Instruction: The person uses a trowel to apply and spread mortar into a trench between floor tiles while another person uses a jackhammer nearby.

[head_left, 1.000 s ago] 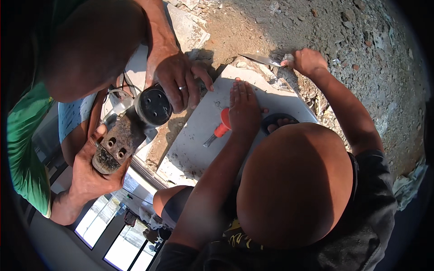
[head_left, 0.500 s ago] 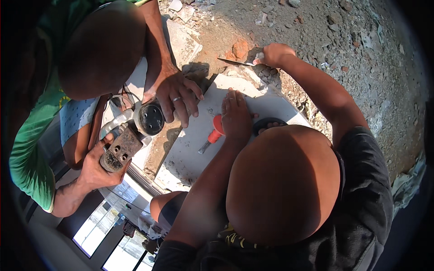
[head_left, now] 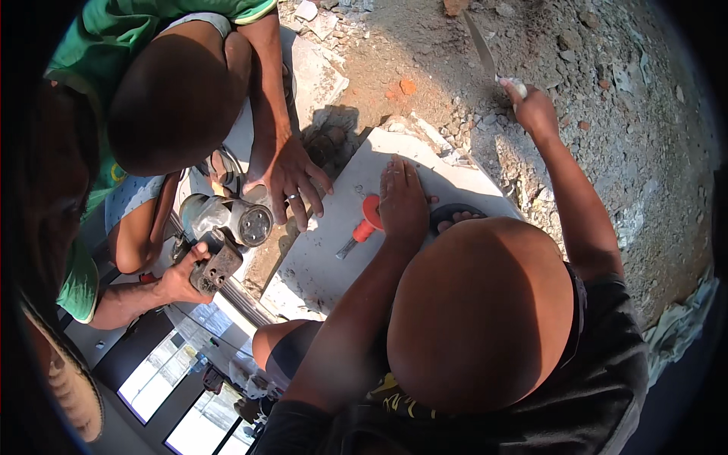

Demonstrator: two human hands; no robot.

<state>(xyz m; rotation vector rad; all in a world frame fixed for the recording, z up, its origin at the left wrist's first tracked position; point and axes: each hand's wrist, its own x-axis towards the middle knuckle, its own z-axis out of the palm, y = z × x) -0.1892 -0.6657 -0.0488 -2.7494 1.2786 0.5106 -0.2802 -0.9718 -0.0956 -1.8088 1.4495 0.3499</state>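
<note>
My left hand lies flat on a pale grey slab, fingers stretched out. Against its left side rests a red-handled chisel with a round guard and a metal tip. Out at the upper right, my right hand is closed around the pale handle of a knife, its long narrow blade pointing up and away over the rubble. Between my arms, a black slipper with toes in it shows on the slab, partly covered by a large rounded patch of bare skin.
At left, a green-sleeved person's hand grips a rusty metal piece with holes, beside a dark round tool end. Their ringed hand spreads near the slab's edge. Broken stone and rubble cover the ground ahead and right.
My right hand has moved up and right with the knife, away from the slab's far edge. The orange lump there has given way to small orange bits. The co-worker's gripping hand shifted slightly.
</note>
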